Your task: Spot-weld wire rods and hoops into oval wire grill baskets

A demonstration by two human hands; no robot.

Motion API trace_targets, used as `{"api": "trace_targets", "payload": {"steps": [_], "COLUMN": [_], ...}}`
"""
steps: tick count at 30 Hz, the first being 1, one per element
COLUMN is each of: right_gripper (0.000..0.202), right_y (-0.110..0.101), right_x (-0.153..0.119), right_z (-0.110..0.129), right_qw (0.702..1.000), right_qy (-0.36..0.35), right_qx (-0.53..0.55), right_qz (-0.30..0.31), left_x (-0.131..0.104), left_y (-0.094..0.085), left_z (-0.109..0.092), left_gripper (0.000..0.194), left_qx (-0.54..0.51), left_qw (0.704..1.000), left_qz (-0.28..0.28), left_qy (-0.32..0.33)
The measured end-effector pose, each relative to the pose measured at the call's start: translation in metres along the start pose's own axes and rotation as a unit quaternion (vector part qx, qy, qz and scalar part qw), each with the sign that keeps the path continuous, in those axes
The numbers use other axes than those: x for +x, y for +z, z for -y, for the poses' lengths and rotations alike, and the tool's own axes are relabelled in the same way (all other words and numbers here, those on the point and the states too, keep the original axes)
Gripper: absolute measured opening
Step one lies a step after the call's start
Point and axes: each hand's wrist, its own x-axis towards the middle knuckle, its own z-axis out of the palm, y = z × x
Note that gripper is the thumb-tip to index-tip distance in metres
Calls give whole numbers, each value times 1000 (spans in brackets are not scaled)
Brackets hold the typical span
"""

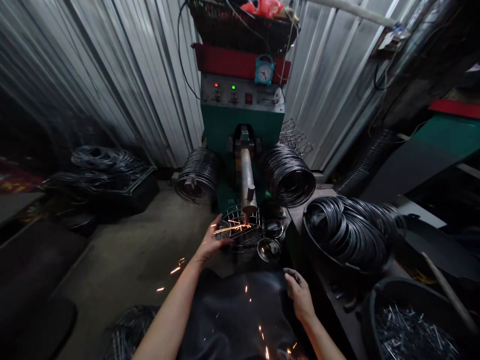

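Observation:
My left hand (210, 242) is closed on the left side of a round wire basket (247, 245) under the spot welder's arm (248, 182). Bright sparks fly from where the electrode tip meets the wire, mostly to the left. Low on the right, my right hand (299, 295) is held apart from the basket, its fingers curled together over a dark apron (240, 310). Whatever those fingers may hold is too small or hidden to tell. Just right of the basket stands a small shiny metal bowl (269, 249).
The green welder (221, 117) carries lit lamps and a blue clock (264, 70). Wire ring stacks hang on its left (197, 176) and right (288, 175). More wire rings (345, 232) fill a tub at right. A black bucket (408, 286) holds short metal rods. Sparks fall over the apron.

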Motion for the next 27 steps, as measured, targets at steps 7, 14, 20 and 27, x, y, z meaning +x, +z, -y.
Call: {"api": "trace_targets", "payload": {"steps": [7, 14, 20, 27], "right_gripper": [19, 26, 29, 20], "right_y": [-10, 40, 93, 103], "right_x": [-2, -16, -13, -13], "right_z": [-10, 92, 139, 116], "right_qw": [952, 870, 763, 811], "right_qy": [-125, -180, -207, -257], "right_qx": [-260, -383, -551, -470], "right_qz": [102, 252, 268, 235], "left_x": [-11, -64, -80, -81], "left_y": [2, -10, 1, 2], "left_z": [1, -44, -99, -99], "left_gripper": [92, 72, 65, 61], "left_qx": [-82, 124, 339, 316], "left_qw": [995, 988, 920, 920], "left_qz": [-55, -6, 60, 38], "left_qy": [-33, 86, 189, 230]}}
